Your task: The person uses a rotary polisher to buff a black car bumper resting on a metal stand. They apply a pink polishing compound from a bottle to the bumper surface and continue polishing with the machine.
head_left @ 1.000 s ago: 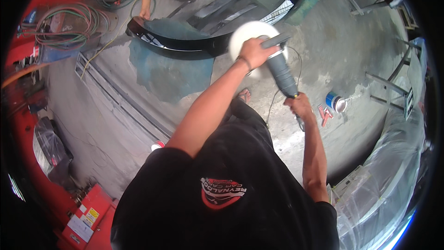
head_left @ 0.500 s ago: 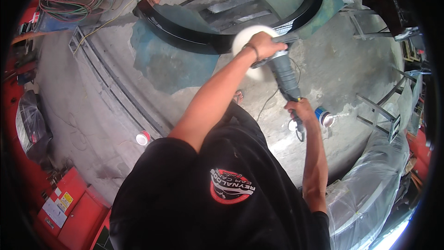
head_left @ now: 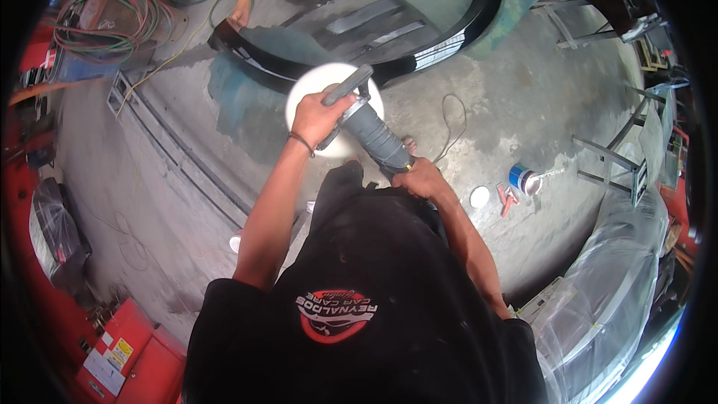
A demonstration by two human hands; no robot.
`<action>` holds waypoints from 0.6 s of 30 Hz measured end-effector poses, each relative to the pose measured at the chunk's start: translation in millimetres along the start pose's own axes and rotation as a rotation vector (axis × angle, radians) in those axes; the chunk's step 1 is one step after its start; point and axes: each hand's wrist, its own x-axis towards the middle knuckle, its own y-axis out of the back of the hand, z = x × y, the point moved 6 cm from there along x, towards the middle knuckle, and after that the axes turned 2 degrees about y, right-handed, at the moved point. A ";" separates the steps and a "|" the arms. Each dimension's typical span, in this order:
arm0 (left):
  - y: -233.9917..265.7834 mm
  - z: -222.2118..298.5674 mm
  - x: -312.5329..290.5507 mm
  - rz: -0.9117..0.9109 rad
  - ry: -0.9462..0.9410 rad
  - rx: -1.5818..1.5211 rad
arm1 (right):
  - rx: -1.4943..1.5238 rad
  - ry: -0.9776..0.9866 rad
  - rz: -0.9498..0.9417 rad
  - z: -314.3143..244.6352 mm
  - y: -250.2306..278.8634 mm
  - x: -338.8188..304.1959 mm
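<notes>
Both my hands are closed around a grey and black polisher (head_left: 374, 135) with a round white pad (head_left: 305, 91). My left hand (head_left: 320, 115) grips it at the front handle beside the pad. The fingers of my right hand (head_left: 420, 178) wrap the rear end, close to my waist. Beyond the pad lies a long, curved, glossy black panel (head_left: 488, 4), like a car bumper. In this view the pad overlaps the panel's near edge; whether they touch I cannot tell. At the panel's left end is another person's hand (head_left: 239, 16).
Blue-green sheeting (head_left: 232, 97) lies under the panel. A blue can (head_left: 523, 178), a white round lid (head_left: 479, 196) and a red tool (head_left: 508, 200) sit on the floor at right. Metal frames (head_left: 609, 157), plastic-wrapped parts (head_left: 598, 292), coiled hoses (head_left: 112, 22) and a cord (head_left: 449, 131) lie around.
The polisher has swung left along the panel and closer to my body, both hands still on it. My right hand has come in toward my waist, uncovering the red tool.
</notes>
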 end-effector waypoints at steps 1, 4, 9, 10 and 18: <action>-3.0 -1.0 2.4 -0.004 0.022 -0.011 | -0.015 0.008 0.004 1.5 5.7 1.8; -32.7 5.7 9.9 -0.037 0.010 -0.093 | -0.049 0.025 0.019 21.8 24.7 9.1; -109.4 67.1 26.1 -0.097 -0.126 -0.101 | 0.003 0.006 0.115 66.1 89.8 -3.0; -126.4 81.7 30.4 -0.143 -0.101 -0.071 | 0.026 -0.020 0.119 76.7 105.2 -5.0; -249.3 189.2 125.9 -0.233 -0.236 -0.111 | 0.061 -0.041 0.252 85.4 281.3 0.7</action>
